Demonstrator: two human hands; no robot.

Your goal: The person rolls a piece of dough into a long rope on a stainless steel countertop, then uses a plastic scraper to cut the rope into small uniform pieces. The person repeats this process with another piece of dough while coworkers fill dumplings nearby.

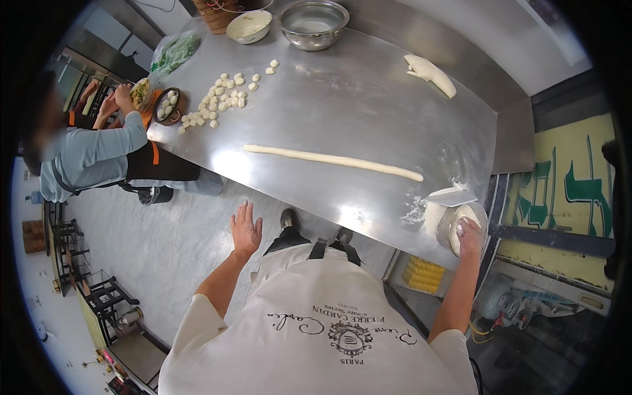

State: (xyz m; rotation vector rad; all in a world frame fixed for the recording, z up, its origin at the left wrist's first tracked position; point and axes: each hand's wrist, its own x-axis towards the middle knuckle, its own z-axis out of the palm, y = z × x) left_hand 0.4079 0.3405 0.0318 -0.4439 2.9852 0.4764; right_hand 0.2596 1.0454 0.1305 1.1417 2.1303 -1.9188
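My left hand is held off the table's near edge, over the floor, fingers apart and holding nothing. My right hand reaches into a metal bowl of flour at the table's right end; its fingertips are floury, and whether they grasp any flour cannot be told. A dough scraper lies beside the bowl on spilled flour. One long dough rope stretches across the steel table. A larger dough piece rests near the back right. Many small cut dough pieces are scattered at the left.
A co-worker stands at the table's left end beside a bowl of filling and a round container of dough balls. Along the back are a steel bowl, a white bowl and a bag of greens.
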